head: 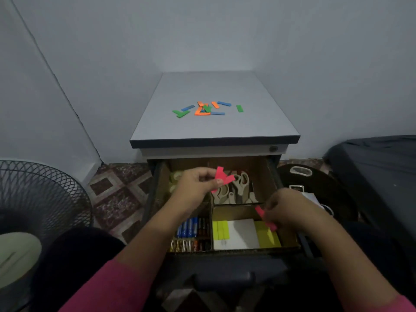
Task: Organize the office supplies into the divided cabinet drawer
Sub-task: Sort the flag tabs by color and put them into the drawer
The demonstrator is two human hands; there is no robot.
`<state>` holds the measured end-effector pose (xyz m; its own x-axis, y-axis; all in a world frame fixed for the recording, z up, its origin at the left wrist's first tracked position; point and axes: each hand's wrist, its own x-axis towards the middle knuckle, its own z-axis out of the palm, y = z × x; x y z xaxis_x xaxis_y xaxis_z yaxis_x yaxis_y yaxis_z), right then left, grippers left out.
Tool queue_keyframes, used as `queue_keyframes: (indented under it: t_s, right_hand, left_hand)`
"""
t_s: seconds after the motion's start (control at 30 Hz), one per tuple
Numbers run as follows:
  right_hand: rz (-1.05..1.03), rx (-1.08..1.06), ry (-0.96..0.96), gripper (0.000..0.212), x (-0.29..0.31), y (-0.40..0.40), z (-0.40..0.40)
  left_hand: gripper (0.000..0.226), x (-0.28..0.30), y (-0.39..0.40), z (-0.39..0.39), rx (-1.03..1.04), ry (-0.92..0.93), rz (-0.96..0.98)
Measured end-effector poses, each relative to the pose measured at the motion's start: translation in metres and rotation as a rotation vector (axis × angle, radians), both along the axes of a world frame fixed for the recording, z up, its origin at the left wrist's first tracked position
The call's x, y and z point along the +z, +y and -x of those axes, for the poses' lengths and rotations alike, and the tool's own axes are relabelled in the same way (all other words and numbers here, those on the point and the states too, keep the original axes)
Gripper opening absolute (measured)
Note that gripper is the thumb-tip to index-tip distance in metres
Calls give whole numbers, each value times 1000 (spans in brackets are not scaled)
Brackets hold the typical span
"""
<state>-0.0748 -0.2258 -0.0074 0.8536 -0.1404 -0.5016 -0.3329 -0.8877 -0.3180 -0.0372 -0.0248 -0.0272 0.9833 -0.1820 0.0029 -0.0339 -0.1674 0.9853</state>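
Pink strips (221, 177) pinched loosely in the left hand (198, 183) and right hand (281, 208) could slip into the wrong drawer (273, 176) compartment below either grip.

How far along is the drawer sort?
Partway. Done: scissors, batteries and yellow notes already sit in separate drawer compartments. In hand: the left hand pinches pink strips over the drawer, and the right hand holds more pink strips above the notes section. Left: green, orange and blue strips still lie on the cabinet top.
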Motion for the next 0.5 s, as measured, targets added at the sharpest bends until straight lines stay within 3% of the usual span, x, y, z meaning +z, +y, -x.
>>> queue_keyframes:
  t_s: [0.17,0.5]
  right_hand:
    - [282,6,-14,20,-41,13,10]
    - [267,83,97,30,-36,16,10]
  left_hand:
    - [18,-16,2,1,-25,79,8]
    - [17,-23,3,0,-79,59,-4]
